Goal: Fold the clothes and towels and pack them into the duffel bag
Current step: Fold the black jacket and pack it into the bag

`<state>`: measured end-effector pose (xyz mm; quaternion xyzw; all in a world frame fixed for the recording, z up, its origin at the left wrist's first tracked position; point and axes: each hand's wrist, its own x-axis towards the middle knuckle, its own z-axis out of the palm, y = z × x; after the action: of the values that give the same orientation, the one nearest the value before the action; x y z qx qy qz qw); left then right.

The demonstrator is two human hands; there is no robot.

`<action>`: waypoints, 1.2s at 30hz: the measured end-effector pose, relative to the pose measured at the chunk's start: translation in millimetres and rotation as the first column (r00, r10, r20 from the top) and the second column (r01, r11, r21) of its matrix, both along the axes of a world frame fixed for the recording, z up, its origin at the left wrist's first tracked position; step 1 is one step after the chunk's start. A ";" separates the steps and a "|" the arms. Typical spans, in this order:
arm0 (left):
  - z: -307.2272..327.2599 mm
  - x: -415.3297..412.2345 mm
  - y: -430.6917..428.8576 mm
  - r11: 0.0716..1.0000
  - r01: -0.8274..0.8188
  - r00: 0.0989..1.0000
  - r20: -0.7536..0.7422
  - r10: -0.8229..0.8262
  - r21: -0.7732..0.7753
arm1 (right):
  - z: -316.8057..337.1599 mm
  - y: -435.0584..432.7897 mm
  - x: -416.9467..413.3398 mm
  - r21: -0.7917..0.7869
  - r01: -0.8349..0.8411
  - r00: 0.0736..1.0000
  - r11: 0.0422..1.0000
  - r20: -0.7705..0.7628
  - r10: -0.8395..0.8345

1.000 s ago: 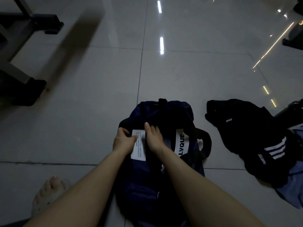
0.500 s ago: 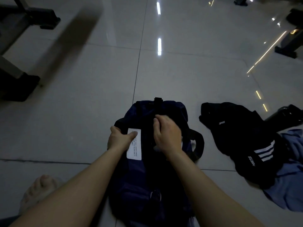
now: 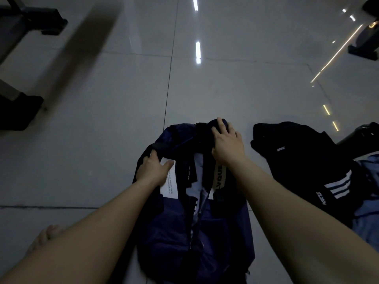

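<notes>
A navy duffel bag (image 3: 170, 228) lies on the tiled floor in front of me, its top zip partly parted with pale fabric showing inside. My left hand (image 3: 152, 171) grips the bag's left edge beside a white label (image 3: 170, 185). My right hand (image 3: 227, 143) presses on the bag's far end near the black strap. A black garment with white stripes (image 3: 307, 167) lies crumpled to the right of the bag, and a light blue cloth (image 3: 367, 214) lies partly under it.
A dark bench frame with black feet (image 3: 18, 111) stands at the far left. Another dark base (image 3: 363, 46) stands at the upper right. A black object (image 3: 361, 136) lies beyond the clothes. My bare foot (image 3: 45, 236) rests at lower left.
My right hand has slid from the middle of the bag to its far end, and the zip opening now shows more pale fabric. My left hand has stayed at the label.
</notes>
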<state>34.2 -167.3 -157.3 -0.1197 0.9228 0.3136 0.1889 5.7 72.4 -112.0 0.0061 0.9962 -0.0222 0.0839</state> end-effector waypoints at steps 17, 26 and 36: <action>11.0 -12.0 62.3 0.918 0.100 0.991 0.123 -0.057 -0.383 | 3.6 6.1 57.7 -0.201 0.366 0.931 0.909 0.079 -0.357; 22.8 -13.2 51.6 0.857 0.165 0.986 0.092 -0.137 -0.489 | 12.0 51.2 88.1 -0.387 0.530 0.844 0.754 0.324 -0.427; 13.6 -6.5 65.8 0.957 -0.008 0.999 0.040 0.021 -0.289 | 14.5 51.6 65.0 -0.669 0.451 0.887 0.592 0.260 -0.381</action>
<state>27.7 -101.5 -143.6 -0.1594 0.9537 0.1741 0.1866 70.7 123.9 -97.6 0.2066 0.8738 -0.4246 0.1165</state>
